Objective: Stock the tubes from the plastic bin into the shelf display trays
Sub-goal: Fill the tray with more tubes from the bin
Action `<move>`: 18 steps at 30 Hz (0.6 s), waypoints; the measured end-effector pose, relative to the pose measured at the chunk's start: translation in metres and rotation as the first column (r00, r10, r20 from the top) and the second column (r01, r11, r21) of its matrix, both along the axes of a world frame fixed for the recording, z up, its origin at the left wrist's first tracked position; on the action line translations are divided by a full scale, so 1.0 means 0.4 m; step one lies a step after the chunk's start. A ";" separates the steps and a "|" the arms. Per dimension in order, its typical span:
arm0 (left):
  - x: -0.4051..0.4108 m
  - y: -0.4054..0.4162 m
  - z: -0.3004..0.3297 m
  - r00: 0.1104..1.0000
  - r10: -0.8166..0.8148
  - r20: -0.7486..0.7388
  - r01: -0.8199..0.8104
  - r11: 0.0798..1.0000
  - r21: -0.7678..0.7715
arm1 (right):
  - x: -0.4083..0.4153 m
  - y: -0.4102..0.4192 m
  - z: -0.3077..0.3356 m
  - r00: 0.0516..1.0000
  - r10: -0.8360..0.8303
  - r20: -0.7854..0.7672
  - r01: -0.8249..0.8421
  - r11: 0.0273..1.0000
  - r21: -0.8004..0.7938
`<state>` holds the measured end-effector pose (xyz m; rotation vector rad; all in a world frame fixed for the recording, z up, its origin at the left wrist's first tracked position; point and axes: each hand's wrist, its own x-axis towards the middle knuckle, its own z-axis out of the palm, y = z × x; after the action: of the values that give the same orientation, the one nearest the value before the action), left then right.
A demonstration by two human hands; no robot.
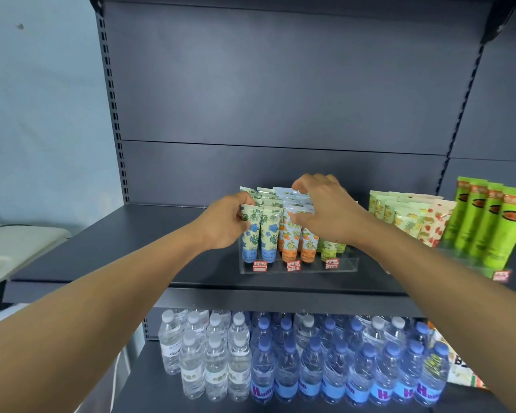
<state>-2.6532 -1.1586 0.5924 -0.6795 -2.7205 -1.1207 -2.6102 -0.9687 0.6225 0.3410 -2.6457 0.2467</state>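
left hand [225, 223] gripping blue-flowered tubes [258, 234] in clear acrylic tray [344, 265]; right hand [325, 213] pinching orange-printed tubes [292, 234] just beside.

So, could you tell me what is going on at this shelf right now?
A person is arranging tubes in a clear display tray on the dark shelf. The left hand grips the blue-flowered tubes at the tray's left end, while the right hand reaches over the orange-printed tubes, fingers curled at their tops. More tubes stand to the right, and water bottles fill the shelf below. No plastic bin is in view.
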 end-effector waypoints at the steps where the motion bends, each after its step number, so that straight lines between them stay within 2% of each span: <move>1: 0.001 0.000 0.000 1.000 0.008 -0.006 -0.008 1.000 -0.008 | 0.001 0.002 0.000 1.000 -0.002 0.005 0.002 1.000 -0.002; 18: 0.038 -0.010 0.021 0.993 0.106 -0.049 -0.110 0.991 -0.078 | 0.023 0.015 0.000 0.999 0.018 0.049 -0.019 0.999 0.026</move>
<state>-2.6379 -1.1625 0.6009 -0.5528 -2.7406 -0.9647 -2.6010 -0.9626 0.6224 0.3727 -2.6975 0.2283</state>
